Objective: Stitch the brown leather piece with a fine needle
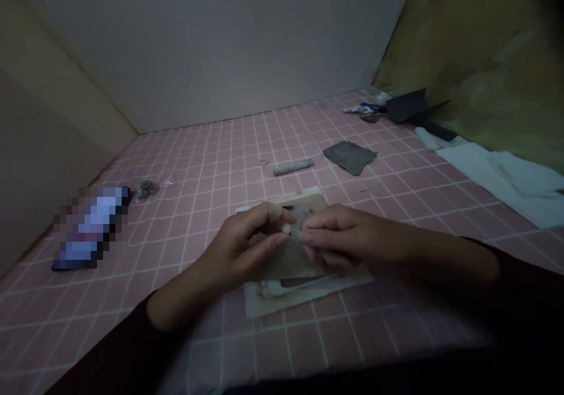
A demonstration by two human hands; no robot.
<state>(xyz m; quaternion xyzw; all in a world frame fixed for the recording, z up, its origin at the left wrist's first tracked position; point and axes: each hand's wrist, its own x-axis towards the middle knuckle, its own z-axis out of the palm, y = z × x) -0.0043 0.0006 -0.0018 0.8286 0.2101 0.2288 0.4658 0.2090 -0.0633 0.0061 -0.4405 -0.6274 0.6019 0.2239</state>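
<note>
My left hand is closed in a pinch, with a small pale piece between thumb and fingertips. A beige wrap circles one of its fingers. Close by on the right, my right hand has its fingers pressed together near that piece. Something thin and light seems to run between the two hands, but it is too small and dim to name. Beneath them lie stacked sheets of paper and a grey-brown sheet, partly covered by my hands.
Past my hands are a grey tube, a small ring and a dark grey cloth-like square. At left lie a blurred-out phone and a bag of grey rings. White sheets and a black curved piece lie right.
</note>
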